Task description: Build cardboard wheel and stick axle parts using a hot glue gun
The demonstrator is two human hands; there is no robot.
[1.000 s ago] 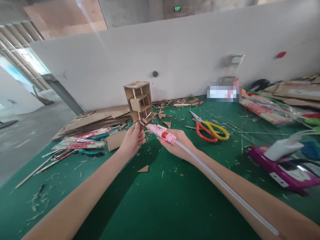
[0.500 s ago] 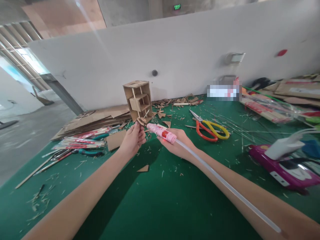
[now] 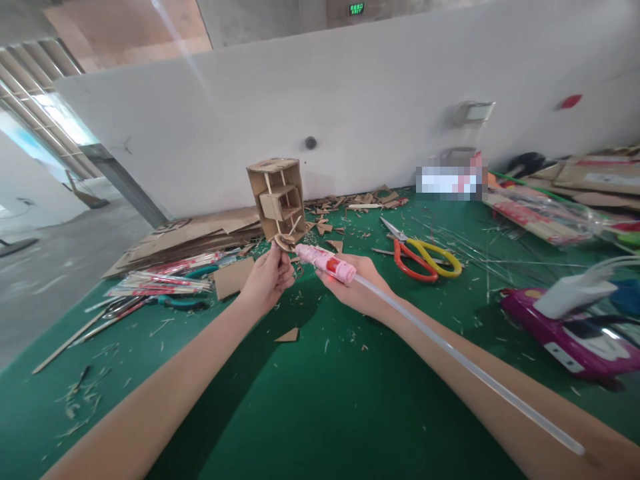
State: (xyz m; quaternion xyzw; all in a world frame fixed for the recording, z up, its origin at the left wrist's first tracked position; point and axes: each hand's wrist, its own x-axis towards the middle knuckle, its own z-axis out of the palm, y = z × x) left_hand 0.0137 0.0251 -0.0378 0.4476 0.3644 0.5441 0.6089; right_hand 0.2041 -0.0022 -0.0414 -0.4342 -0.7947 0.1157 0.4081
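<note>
Between the thumb and fingers of my left hand (image 3: 270,277) is a small round cardboard piece (image 3: 285,243), raised over the table. My right hand (image 3: 357,283) is closed around a pink hot glue gun (image 3: 327,263), its front end close to the cardboard piece; whether they touch I cannot tell. A long clear glue stick (image 3: 450,347) sticks out of the gun's rear and runs back over my right forearm. Behind my left hand stands a small cardboard shelf (image 3: 275,200) with thin stick posts, its lower part partly hidden.
Orange-and-yellow scissors (image 3: 425,259) lie right of my hands. A purple power strip (image 3: 565,333) with a white plug sits at the right. Bundled sticks (image 3: 165,283), pliers (image 3: 180,304) and flat cardboard sheets (image 3: 195,240) lie at the left. Cardboard scraps (image 3: 360,200) line the white partition (image 3: 360,100).
Both hands stay nearly in place, with the gun's front still close to the round cardboard piece. The glue stick's rear end has shifted slightly right and up in the view.
</note>
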